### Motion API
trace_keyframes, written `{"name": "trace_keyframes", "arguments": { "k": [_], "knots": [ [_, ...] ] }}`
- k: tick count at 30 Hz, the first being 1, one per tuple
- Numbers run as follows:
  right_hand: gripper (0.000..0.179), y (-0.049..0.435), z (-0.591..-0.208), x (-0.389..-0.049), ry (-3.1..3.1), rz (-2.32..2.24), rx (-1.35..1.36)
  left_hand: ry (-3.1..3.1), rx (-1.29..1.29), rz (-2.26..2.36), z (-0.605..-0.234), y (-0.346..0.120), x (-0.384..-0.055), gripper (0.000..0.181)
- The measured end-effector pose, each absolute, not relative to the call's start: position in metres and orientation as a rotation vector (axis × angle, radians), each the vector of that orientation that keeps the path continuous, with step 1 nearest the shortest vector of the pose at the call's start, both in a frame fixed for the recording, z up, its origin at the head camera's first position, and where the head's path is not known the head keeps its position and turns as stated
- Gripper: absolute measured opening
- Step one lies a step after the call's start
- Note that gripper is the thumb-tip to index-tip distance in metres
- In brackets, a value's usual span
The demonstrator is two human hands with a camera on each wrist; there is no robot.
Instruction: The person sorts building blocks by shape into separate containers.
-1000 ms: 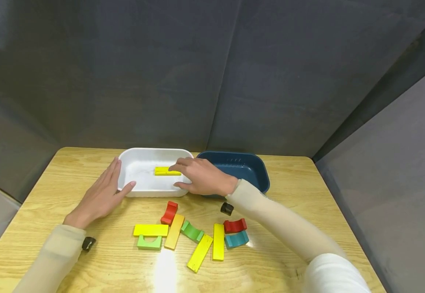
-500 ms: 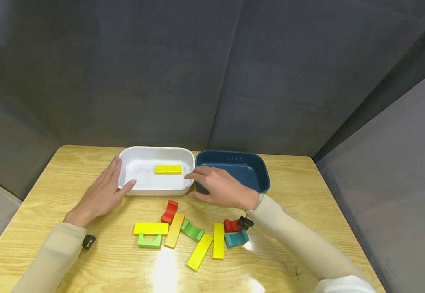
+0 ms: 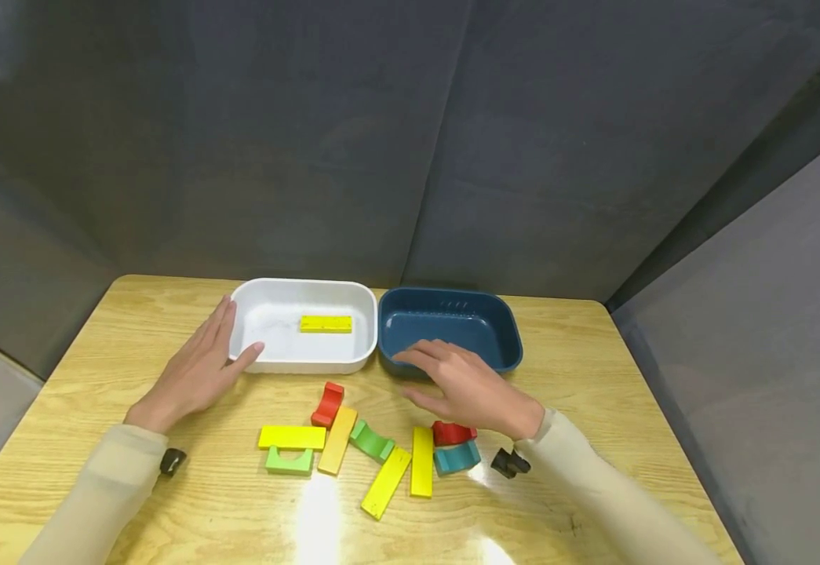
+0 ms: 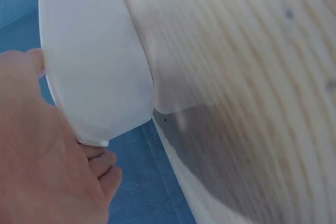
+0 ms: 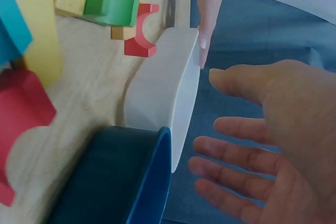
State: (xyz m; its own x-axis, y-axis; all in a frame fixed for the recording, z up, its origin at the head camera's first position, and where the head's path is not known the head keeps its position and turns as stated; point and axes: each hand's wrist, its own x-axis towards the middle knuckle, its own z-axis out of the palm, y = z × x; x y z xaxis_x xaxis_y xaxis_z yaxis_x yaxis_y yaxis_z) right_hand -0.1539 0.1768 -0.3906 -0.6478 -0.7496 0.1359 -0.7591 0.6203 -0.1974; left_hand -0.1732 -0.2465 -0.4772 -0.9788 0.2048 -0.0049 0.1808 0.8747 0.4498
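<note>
My left hand (image 3: 191, 369) lies against the left end of a white plastic tray (image 3: 304, 367). Its fingers stretch along the outer wall, and the thumb reaches over the front-left rim. Inside the tray lies one yellow rectangular block (image 3: 326, 324). My right hand (image 3: 469, 388) hovers over the front rim of a dark blue tray (image 3: 515, 333), holding nothing. Apart and relaxed are its fingers (image 5: 236, 153) in the right wrist view. Closest to that hand on the table are a red arched block (image 3: 453, 433) and a teal arched block (image 3: 457, 457).
Several more blocks lie in front of the trays: a yellow block (image 3: 421, 463), another yellow block (image 3: 385, 482), a green arch (image 3: 371, 442), an orange block (image 3: 337, 441), a red arch (image 3: 328, 404), a yellow block (image 3: 292, 437) and a light green arch (image 3: 289, 461). Dark cloth (image 3: 311, 141) hangs behind.
My right hand has let go of the yellow block in the white tray and moved right and toward me, over the blue tray's front. The left hand stays in place.
</note>
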Motion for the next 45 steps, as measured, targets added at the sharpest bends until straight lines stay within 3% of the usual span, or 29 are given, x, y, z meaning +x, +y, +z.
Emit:
{"name": "trace_keyframes", "arguments": {
  "k": [26,45],
  "knots": [
    [0.071,0.201,-0.428,-0.098,-3.003,0.389,1.176,2.994,0.303,0.722,-0.475,-0.246,-0.173,0.101],
    [0.089,0.198,-0.447,-0.09,-3.089,0.288,1.253,3.001,0.314,0.719,-0.479,-0.247,-0.173,0.101]
  ]
}}
